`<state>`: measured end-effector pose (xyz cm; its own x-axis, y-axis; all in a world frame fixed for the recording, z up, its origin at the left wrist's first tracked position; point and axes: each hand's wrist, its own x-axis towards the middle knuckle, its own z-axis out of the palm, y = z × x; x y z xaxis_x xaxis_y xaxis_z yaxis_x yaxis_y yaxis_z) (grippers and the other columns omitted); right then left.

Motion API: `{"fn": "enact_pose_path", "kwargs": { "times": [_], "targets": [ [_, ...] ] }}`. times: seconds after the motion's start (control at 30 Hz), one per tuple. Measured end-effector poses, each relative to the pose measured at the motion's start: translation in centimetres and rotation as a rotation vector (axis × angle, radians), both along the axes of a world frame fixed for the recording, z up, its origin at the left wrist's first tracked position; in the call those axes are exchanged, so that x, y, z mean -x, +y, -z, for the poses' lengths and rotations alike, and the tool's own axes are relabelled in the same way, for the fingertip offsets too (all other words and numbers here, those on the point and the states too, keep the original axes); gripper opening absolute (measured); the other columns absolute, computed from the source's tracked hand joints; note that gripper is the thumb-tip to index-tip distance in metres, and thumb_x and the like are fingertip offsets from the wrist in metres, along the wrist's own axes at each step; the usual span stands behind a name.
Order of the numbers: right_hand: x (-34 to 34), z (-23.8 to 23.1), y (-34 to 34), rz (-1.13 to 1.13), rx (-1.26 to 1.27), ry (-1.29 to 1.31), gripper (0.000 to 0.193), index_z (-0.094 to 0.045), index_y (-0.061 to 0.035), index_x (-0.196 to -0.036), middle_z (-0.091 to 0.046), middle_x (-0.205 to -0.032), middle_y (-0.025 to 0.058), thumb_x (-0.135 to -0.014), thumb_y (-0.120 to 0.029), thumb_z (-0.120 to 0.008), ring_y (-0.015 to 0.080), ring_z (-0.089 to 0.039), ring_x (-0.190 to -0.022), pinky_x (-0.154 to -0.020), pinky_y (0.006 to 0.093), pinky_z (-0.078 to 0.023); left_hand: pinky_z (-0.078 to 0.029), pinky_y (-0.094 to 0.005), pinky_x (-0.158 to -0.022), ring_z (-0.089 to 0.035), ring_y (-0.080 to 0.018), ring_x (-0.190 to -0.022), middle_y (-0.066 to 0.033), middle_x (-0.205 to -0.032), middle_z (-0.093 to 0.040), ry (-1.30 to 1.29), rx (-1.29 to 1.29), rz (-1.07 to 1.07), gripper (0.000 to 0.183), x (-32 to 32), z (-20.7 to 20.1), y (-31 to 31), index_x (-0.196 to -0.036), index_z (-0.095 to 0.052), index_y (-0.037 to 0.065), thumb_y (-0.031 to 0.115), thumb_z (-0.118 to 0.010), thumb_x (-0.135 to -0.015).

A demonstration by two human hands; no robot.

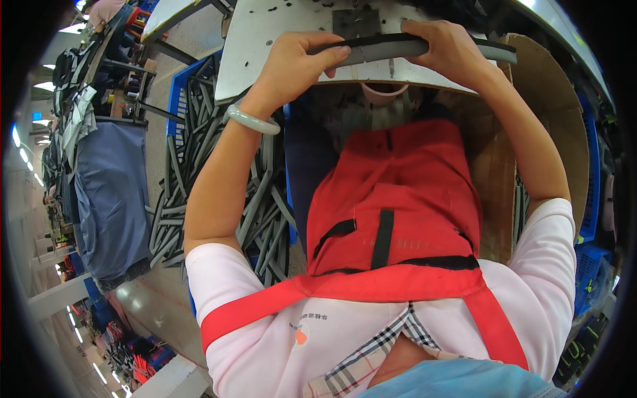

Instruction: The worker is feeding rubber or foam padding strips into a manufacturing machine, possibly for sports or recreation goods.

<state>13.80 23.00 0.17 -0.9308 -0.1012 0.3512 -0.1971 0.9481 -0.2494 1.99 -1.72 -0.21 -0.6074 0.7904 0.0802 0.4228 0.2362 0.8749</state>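
Near the front edge of a white worktable (259,50), I hold a grey tube-like strip with a black edge (388,50) in both hands. It lies crosswise and bends slightly. My left hand (298,61) is closed on its left part, thumb in front and fingers mostly hidden behind. My right hand (451,53) grips it right of the middle, and the strip's end sticks out beyond that hand. A dark metal plate (357,24) sits on the tabletop just behind the strip, between my hands. Small black scraps dot the table.
To my left stands a blue crate (178,99) heaped with similar grey and black strips (262,205). An open cardboard box (547,106) is at my right, beside blue crates (590,272). A pink container (383,95) shows under the table edge. Blue cloth (113,199) hangs farther left.
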Motion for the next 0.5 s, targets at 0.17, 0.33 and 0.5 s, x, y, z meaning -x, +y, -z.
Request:
{"fn": "enact_pose_path", "kwargs": {
  "times": [0.17, 0.33, 0.5],
  "targets": [
    [1.8, -0.5, 1.0, 0.067, 0.037, -0.04, 0.042, -0.063, -0.0006, -0.111, -0.066, -0.088, 0.0215, -0.076, -0.019, -0.076, 0.0403, -0.063, -0.081, -0.071, 0.0415, -0.05, -0.04, -0.0213, -0.049, -0.05, -0.0059, -0.052, -0.0033, -0.067, -0.065, -0.059, -0.059, -0.062, 0.037, 2.5, 0.4, 2.1, -0.109, -0.071, -0.002, 0.027, -0.073, -0.086],
    [2.9, -2.2, 1.2, 0.123, -0.031, -0.103, 0.042, -0.066, -0.0018, -0.112, -0.069, -0.092, 0.0209, -0.076, -0.024, -0.075, 0.0383, -0.066, -0.086, -0.076, 0.0428, -0.052, -0.042, -0.0217, -0.051, -0.051, -0.0071, -0.053, -0.0057, -0.069, -0.066, -0.109, -0.07, -0.077, 0.038, 3.8, 0.0, 3.0, -0.11, -0.07, -0.005, 0.025, -0.073, -0.086],
    [3.3, -0.7, 3.4, -0.376, 0.226, 0.347, 0.044, -0.069, -0.0019, -0.11, -0.069, -0.087, 0.0215, -0.074, -0.028, -0.076, 0.0377, -0.068, -0.082, -0.073, 0.0438, -0.054, -0.042, -0.0221, -0.051, -0.052, -0.0074, -0.054, -0.0064, -0.07, -0.067, -0.073, -0.061, -0.062, 0.037, 4.7, 0.1, 3.9, -0.11, -0.07, -0.005, 0.024, -0.072, -0.087]
  ]
}}
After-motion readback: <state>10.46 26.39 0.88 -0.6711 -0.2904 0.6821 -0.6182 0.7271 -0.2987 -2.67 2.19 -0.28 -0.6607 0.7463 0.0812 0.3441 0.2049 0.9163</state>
